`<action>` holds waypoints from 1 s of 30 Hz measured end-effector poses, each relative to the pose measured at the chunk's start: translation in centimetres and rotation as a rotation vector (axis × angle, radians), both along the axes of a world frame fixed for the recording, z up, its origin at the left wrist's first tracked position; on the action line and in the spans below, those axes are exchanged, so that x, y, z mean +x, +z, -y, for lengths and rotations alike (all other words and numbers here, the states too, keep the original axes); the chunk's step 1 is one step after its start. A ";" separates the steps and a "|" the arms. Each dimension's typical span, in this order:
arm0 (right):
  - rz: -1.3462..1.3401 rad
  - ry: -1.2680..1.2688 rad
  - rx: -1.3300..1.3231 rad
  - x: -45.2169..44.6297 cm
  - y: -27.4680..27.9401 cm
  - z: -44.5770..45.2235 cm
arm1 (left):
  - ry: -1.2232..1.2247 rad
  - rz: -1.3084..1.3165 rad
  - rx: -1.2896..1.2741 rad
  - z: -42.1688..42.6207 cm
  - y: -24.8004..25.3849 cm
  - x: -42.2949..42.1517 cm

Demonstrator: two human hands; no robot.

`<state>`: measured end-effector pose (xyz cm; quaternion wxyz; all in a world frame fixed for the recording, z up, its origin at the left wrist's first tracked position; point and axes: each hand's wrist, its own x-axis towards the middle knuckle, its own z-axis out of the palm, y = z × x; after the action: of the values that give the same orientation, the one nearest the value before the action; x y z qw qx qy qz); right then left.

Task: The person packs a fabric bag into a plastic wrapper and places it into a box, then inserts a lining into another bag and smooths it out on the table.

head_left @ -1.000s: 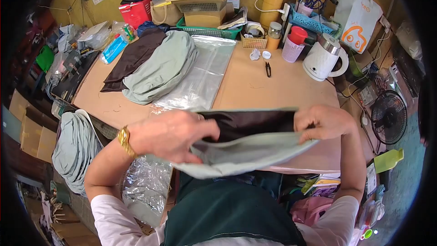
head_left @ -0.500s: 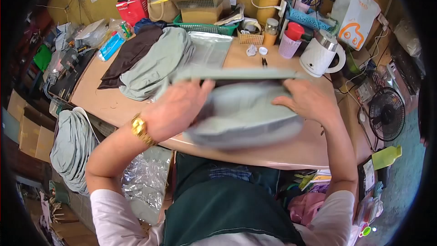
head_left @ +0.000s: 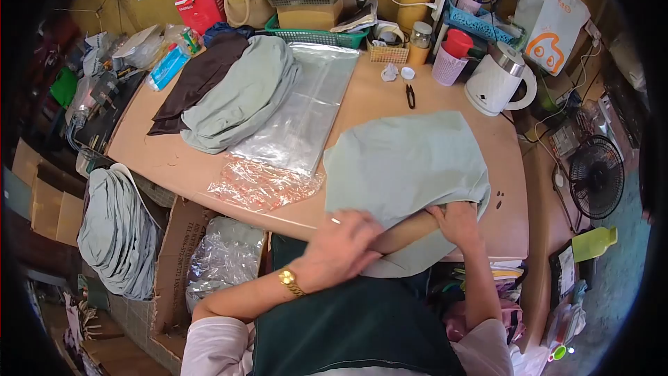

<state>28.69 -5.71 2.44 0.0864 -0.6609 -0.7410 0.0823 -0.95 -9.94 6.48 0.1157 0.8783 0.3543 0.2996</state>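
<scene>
A pale grey-green fabric piece (head_left: 407,157) lies spread on the table in front of me, its open edge toward my body and one flap hanging over the table's front. My right hand (head_left: 460,226) grips that edge at the right, its fingertips partly hidden by the cloth. At the left end of the opening is my left hand (head_left: 341,251), with a ring and a gold watch. Motion smears its fingers, and its hold on the cloth is unclear.
Clear plastic bags (head_left: 306,111) lie left of the fabric, beside a heap of grey-green and brown cloth (head_left: 240,94). Thread snips (head_left: 410,96) and a white kettle (head_left: 495,78) stand beyond. A cardboard box (head_left: 174,271) with plastic and folded fabric (head_left: 115,233) sit lower left.
The fabric was held up and blurred between both hands; now it lies flatter on the table. Both hands have come down toward my body, the left moving right.
</scene>
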 end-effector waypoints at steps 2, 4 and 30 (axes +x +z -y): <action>-0.037 0.019 0.098 0.0 -1.5 0.5 | 0.180 -0.039 -0.053 -0.3 -0.2 -0.8; -0.041 0.096 0.185 -1.0 -2.5 0.9 | 0.199 -0.079 -0.304 -1.1 -3.4 -1.3; -0.223 0.470 0.083 -6.7 -2.5 -5.2 | -0.096 0.916 -1.266 -10.9 -2.1 -3.2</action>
<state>21.96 -0.53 -0.08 0.1729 -0.4533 -0.8629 0.1418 -4.17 1.01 4.41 0.7420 0.4483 0.3363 0.3679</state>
